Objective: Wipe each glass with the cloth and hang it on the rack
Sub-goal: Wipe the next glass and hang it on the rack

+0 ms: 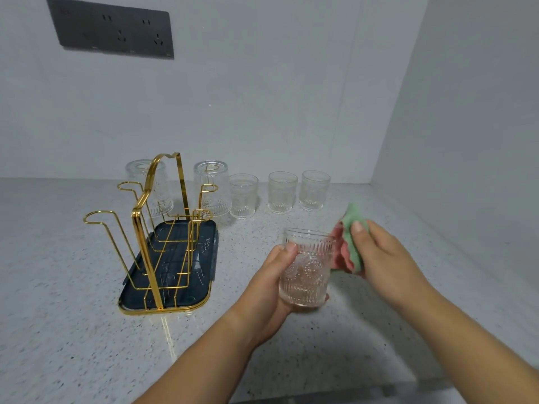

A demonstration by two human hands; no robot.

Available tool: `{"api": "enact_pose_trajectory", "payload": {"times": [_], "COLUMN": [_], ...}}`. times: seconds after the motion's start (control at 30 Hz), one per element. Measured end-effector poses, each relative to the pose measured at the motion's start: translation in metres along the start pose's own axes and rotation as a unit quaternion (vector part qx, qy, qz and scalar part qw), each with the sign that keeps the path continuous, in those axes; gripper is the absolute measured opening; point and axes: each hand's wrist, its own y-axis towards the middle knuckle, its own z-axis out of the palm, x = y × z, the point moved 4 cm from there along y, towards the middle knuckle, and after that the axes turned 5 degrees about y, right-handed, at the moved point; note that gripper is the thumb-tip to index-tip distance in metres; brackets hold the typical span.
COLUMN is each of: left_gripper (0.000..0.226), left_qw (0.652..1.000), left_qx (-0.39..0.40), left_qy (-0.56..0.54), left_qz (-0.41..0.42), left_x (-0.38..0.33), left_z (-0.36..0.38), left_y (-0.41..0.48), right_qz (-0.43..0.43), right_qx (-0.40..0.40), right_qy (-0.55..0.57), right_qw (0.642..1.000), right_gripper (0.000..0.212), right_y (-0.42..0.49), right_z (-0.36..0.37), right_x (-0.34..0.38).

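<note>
Clasping glass with left grip curled round it above worktop; pinching cloth with right grip at glass's right edge; rack well apart leftward.

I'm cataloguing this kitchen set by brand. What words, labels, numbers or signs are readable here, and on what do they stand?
None can be read in this view.
Socket panel: only slots show, no legible lettering.
Held glass: embossed pattern, no words.
Tray: faint raised marks, too blurred to read.
Cloth: no label visible.
</note>
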Motion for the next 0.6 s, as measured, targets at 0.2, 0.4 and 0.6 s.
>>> {"api": "enact_pose_trajectory", "payload": {"times": [0.2,0.4,0.6], "left_gripper": [0.066,0.067,0.082], "left_qw": [0.996,0.993,0.994], "left_qx": [-0.018,-0.059,-0.058], "left_qy": [0.079,0.054,0.039], "left_qz": [0.048,0.083,0.090], "left_x": [0.005,0.002,-0.004], "left_z": [-0.010,-0.012,-0.010], "left_y": [0.002,0.002,-0.001], "right_qz": [0.030,0.019,-0.069], "right_qx": [-0.042,0.047,0.104], "right_qy": [0.021,-0.081,-0.052], "right_qw": [0.998,0.995,0.991], "right_gripper": [0.043,0.038,0.049], "right_y": [0.029,0.022,0.010], "right_z": [-0.013,0.005,-0.001], "right_x": [0.030,0.031,0.025]}}
